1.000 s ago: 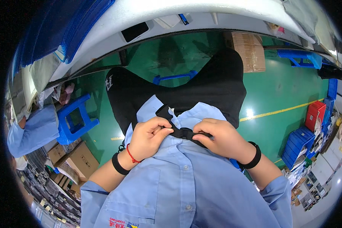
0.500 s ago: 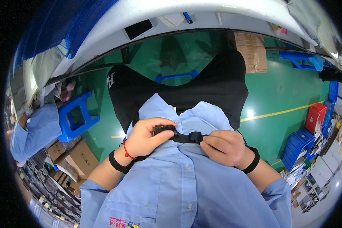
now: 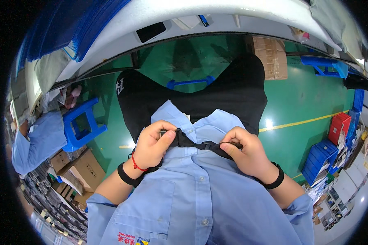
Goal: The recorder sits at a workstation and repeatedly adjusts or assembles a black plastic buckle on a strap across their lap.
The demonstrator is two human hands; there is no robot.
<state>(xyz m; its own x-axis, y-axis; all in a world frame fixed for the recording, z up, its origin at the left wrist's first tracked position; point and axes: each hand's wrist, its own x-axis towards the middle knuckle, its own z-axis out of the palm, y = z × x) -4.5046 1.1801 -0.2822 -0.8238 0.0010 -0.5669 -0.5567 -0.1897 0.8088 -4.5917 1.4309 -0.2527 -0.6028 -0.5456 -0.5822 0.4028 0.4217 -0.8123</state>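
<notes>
A black webbing strap (image 3: 190, 142) with a plastic buckle (image 3: 179, 137) and a slider (image 3: 207, 145) runs across the front of my light blue shirt (image 3: 184, 192) at the waist. My left hand (image 3: 154, 143), with a red cord and a black band at the wrist, pinches the buckle end between thumb and fingers. To the right, my right hand (image 3: 246, 151) grips the strap just past the slider, thumb and index finger pressed on it. Part of the buckle is hidden behind my left fingers. Black trousers (image 3: 192, 106) cover my spread knees.
A grey-white worktable (image 3: 216, 24) curves ahead, with a black phone (image 3: 151, 32) on it. Left are a blue stool (image 3: 84, 124), cardboard boxes (image 3: 84, 171) and another person's blue sleeve (image 3: 39, 139). A carton (image 3: 270, 57), blue crate (image 3: 319, 160) and red bin (image 3: 339, 125) stand right.
My right hand has turned and shifted slightly right, its thumb now along the strap. The left hand has risen a little up the picture, and more of the buckle and strap shows.
</notes>
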